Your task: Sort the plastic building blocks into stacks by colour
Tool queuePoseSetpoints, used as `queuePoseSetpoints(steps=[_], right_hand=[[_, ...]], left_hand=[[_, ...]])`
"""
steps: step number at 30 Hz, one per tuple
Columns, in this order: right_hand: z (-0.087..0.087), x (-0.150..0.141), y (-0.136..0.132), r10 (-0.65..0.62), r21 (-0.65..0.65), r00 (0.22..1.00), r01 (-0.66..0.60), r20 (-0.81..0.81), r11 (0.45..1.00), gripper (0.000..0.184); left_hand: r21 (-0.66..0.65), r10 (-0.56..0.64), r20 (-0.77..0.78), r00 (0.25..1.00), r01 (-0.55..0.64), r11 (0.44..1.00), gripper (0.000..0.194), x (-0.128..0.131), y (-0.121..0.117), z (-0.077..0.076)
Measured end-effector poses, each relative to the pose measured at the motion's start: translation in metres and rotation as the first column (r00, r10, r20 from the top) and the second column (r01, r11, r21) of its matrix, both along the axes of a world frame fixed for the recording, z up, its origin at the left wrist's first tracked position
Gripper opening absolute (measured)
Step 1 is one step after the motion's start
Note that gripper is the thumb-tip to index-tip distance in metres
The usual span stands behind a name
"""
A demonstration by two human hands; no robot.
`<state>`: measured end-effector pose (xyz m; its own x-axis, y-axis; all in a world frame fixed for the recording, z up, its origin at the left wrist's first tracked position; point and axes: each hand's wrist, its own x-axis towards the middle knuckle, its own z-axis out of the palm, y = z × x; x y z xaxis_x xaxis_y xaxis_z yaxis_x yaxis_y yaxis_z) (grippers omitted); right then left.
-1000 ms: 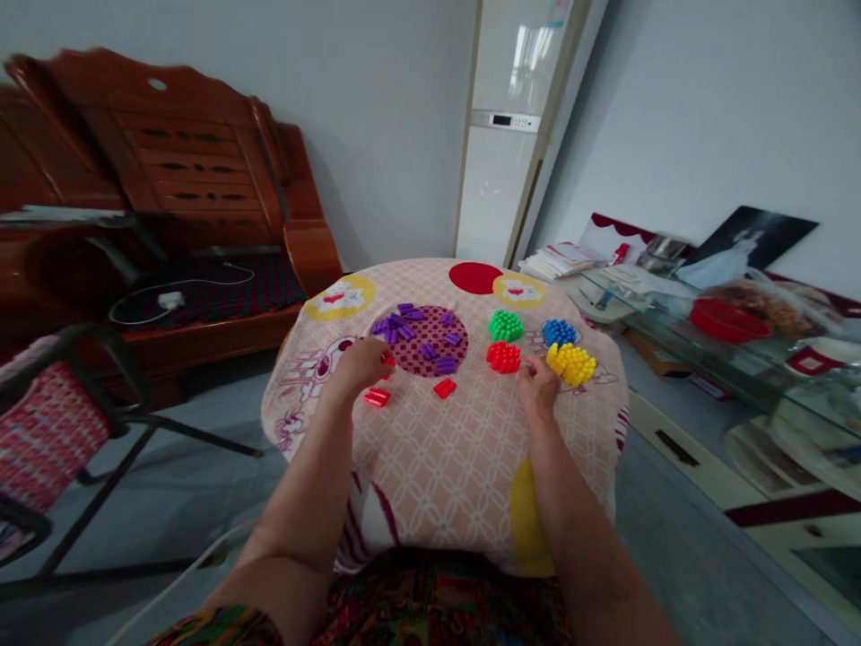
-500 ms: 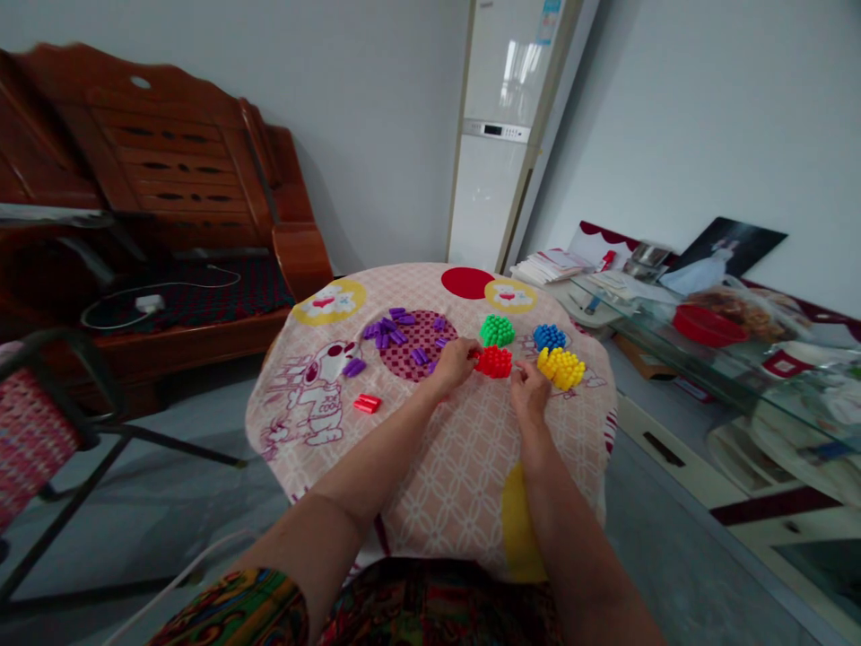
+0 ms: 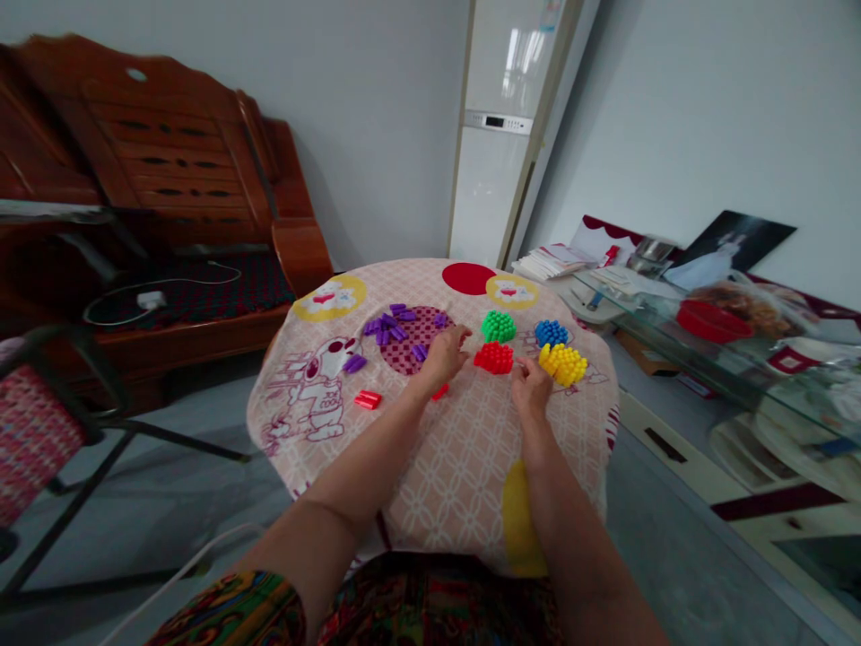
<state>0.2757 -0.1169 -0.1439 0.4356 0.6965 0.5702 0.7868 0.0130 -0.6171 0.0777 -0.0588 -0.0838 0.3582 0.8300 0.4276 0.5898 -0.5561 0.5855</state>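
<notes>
My left hand (image 3: 447,357) is over the right side of the table's dark red printed circle, fingers apart, with nothing visible in them. Just to its right stands a cluster of red plastic pieces (image 3: 494,358), packed close together. My right hand (image 3: 531,386) rests on the other side of that cluster, fingers loosely bent and slightly apart, close beside a yellow cluster (image 3: 563,363). Behind the red one are a green cluster (image 3: 499,326) and a blue cluster (image 3: 552,333). Purple pieces (image 3: 385,328) lie scattered left of my left hand. A red piece (image 3: 439,392) is partly hidden by my left forearm.
More red pieces (image 3: 368,399) lie on the left of the round table's patterned cloth (image 3: 464,484). A glass-topped cabinet (image 3: 646,314) with a red bowl (image 3: 713,321) runs along the right. A wooden bench (image 3: 168,179) and a chair (image 3: 40,431) stand left.
My left hand has moved away from the red cluster, back to the left, and its fingers have spread. My right hand stays almost where it was. The view has shifted slightly.
</notes>
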Motion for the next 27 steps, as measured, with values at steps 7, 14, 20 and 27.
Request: queuePoseSetpoints(steps=[7, 14, 20, 27], right_hand=[[0.002, 0.001, 0.0, 0.001, -0.068, 1.0, -0.002, -0.014, 0.998, 0.036], [0.0, 0.001, 0.002, -0.007, -0.059, 1.0, 0.006, -0.006, 0.998, 0.035], [0.002, 0.001, 0.001, 0.003, -0.068, 1.0, -0.005, -0.025, 0.998, 0.034], [0.004, -0.002, -0.001, -0.005, -0.068, 1.0, 0.004, -0.012, 0.998, 0.032]], left_hand=[[-0.06, 0.098, -0.512, 0.853, -0.149, 0.987, 0.023, -0.091, -0.012, 0.039], [-0.213, 0.056, -0.667, 0.743, -0.262, 0.941, 0.033, -0.147, -0.034, 0.027], [-0.14, -0.006, -0.556, 0.831, -0.086, 0.986, 0.021, -0.091, -0.041, 0.024], [-0.111, -0.011, -0.595, 0.804, -0.069, 0.991, 0.012, -0.029, -0.053, 0.016]])
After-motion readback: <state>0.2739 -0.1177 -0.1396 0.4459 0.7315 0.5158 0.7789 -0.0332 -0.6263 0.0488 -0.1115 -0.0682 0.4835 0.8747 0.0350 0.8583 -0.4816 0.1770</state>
